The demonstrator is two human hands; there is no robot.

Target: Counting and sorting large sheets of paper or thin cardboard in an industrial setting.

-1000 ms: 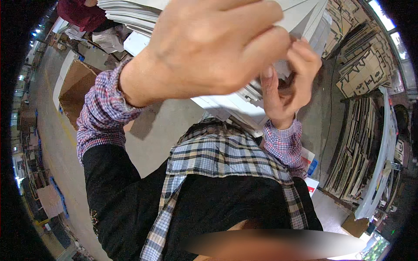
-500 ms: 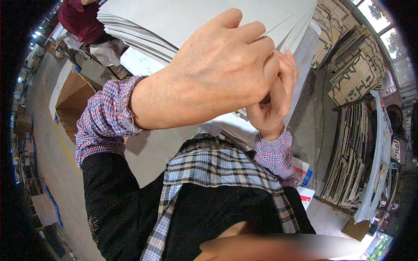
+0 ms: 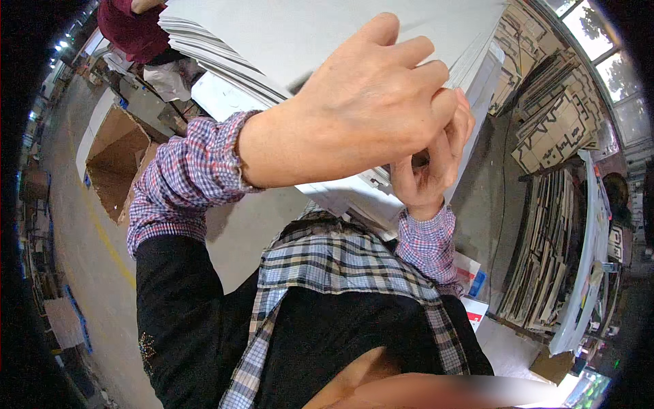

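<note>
My left hand (image 3: 368,109) is raised close to the camera, back of the hand toward me, fingers curled. Its fingertips meet those of my right hand (image 3: 426,170), which rises just behind it with thumb and fingers bent together. Both hands hover at the near right edge of a tall stack of white sheets (image 3: 300,41) that fills the top of the view. The left hand hides what lies between the fingers, so I cannot tell whether either hand grips a sheet. Both wrists wear plaid sleeves.
An open brown cardboard box (image 3: 116,160) stands on the grey floor at left, beside a yellow floor line (image 3: 102,232). A person in a dark red top (image 3: 133,27) is at the top left. Stacks of die-cut cardboard (image 3: 552,129) and upright boards (image 3: 545,252) line the right side.
My left hand has shifted right and down, and its fingers now meet the right hand's. The white stack takes up more of the top of the view.
</note>
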